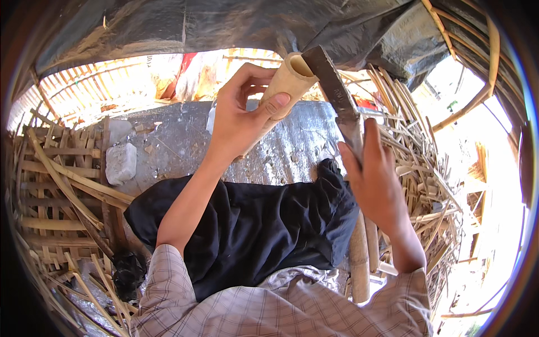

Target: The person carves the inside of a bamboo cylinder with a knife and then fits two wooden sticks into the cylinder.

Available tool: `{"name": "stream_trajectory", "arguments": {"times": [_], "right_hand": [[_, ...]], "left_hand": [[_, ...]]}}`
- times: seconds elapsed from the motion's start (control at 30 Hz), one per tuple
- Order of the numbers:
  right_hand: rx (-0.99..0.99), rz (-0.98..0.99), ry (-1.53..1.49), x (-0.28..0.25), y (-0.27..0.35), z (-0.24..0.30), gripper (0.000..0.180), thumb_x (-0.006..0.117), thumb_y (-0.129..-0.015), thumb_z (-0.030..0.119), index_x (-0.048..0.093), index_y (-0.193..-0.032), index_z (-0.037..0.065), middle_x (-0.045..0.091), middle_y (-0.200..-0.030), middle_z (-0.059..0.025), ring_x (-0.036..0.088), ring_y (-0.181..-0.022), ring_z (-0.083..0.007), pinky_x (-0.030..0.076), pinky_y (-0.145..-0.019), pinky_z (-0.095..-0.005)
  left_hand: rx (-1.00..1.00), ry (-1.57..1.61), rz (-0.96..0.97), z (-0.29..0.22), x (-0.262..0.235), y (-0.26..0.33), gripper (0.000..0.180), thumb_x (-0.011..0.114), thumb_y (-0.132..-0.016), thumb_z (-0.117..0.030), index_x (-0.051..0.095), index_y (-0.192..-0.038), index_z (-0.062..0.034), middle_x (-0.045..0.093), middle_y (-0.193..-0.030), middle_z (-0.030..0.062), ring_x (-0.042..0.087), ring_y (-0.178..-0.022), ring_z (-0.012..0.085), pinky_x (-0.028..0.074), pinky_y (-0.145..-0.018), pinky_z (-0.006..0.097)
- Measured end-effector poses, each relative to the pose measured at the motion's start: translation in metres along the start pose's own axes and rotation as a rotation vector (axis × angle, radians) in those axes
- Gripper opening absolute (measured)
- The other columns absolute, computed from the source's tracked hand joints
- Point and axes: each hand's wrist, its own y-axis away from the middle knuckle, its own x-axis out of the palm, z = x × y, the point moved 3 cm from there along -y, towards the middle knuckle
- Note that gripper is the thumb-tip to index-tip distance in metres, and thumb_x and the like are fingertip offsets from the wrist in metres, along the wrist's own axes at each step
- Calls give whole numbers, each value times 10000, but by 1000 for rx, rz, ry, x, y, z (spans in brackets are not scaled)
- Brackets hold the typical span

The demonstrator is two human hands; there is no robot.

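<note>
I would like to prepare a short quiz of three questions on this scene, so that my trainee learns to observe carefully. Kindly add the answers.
1. Open question: What does the person's left hand hold?
2. True or false: The person's right hand is empty.
3. Multiple choice: Where in the picture is the rough, white, squarish block?
A. At the right
B. At the left
C. At the bottom centre

Key:
1. A pale, hollow bamboo tube.
2. False; it grips a dark, broad-bladed metal knife.
3. B.
</note>
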Motion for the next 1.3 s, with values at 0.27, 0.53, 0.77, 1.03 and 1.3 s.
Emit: {"name": "stream_trajectory", "arguments": {"times": [0.27, 0.53, 0.77, 1.03, 1.3], "right_hand": [[-115, -16, 38, 3, -2, 11, 720, 694, -992, 293, 345, -1499, -81, 609, -1185, -363, 607, -1026, -500, 516, -864, -509], [-167, -18, -80, -9, -4, 28, 544, 636, -1034, 266, 413, -1415, -51, 650, -935, -240, 642, -751, -355, 511, -651, -423], [-167, 399, -1317, 3, -20, 49, 175, 528, -1078, 128, 479, -1215, 31, 585, -729, -64, 539, -558, -106, 412, -497, -264], [119, 475, -1961, 57, 11, 134, 377, 562, -989, 38, 460, -1352, 51, 620, -1044, -210, 650, -734, -219, 554, -651, -344], [107, 208, -1969, 77, 65, 154, 279, 574, -959, -5, 438, -1200, 34, 611, -1023, -168, 656, -772, -198, 560, -686, -321]], "left_hand": [[51, -122, 80, -8, -17, -7, 366, 853, -833, -138, 642, -1110, -23, 709, -1086, 73, 690, -1022, 192, 563, -912, 345], [109, -236, -125, -50, -20, 11, 219, 749, -921, -39, 617, -1094, -30, 662, -1048, 40, 615, -1034, 131, 482, -921, 304], [-14, -120, 34, -97, 1, 70, 350, 713, -938, -48, 505, -1219, -49, 599, -1120, 66, 595, -1083, 151, 469, -884, 314], [-348, 78, -163, -99, -22, 201, 736, 695, -954, -481, 360, -1433, -34, 507, -1374, 126, 515, -1295, 233, 448, -1052, 394], [-429, 158, -375, -114, 5, 233, 788, 647, -960, -101, 193, -1602, -51, 579, -1291, 32, 623, -929, 54, 502, -713, 215]]}}
